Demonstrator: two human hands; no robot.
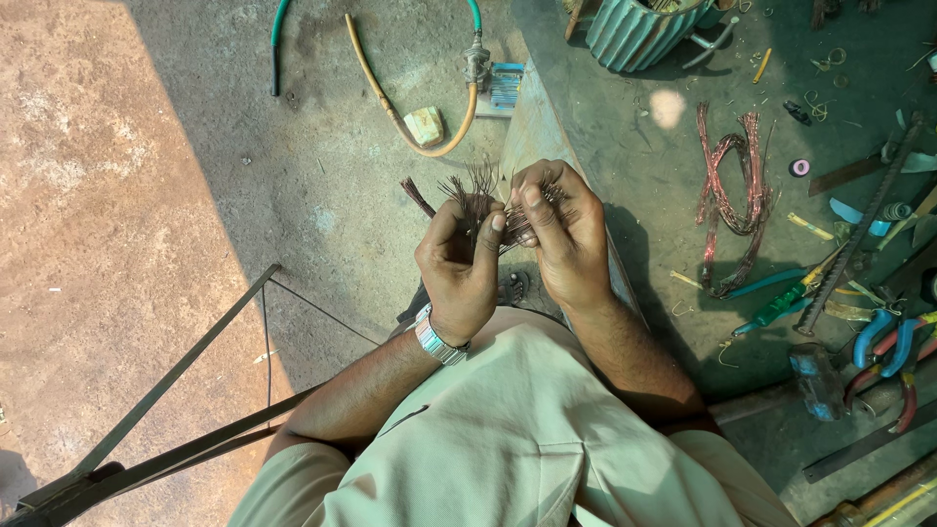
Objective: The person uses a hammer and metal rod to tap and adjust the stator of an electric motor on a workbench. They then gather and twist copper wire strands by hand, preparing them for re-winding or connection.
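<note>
Both my hands meet in the middle of the head view around a bundle of thin dark copper wires (475, 195). My left hand (459, 268), with a metal watch on the wrist, grips the bundle from below, thumb pressed against it. My right hand (561, 229) pinches the wires from the right side. The cut wire ends fan out upward and to the left above my fingers. My beige trousers fill the bottom of the frame.
A coil of reddish copper wire (732, 190) lies on the dark floor to the right. Pliers with blue and red handles (888, 356), a green-handled tool (781, 307) and metal rods sit further right. A yellow hose (390, 98), a ribbed teal motor casing (634, 34) and a metal frame (185, 390) surround me.
</note>
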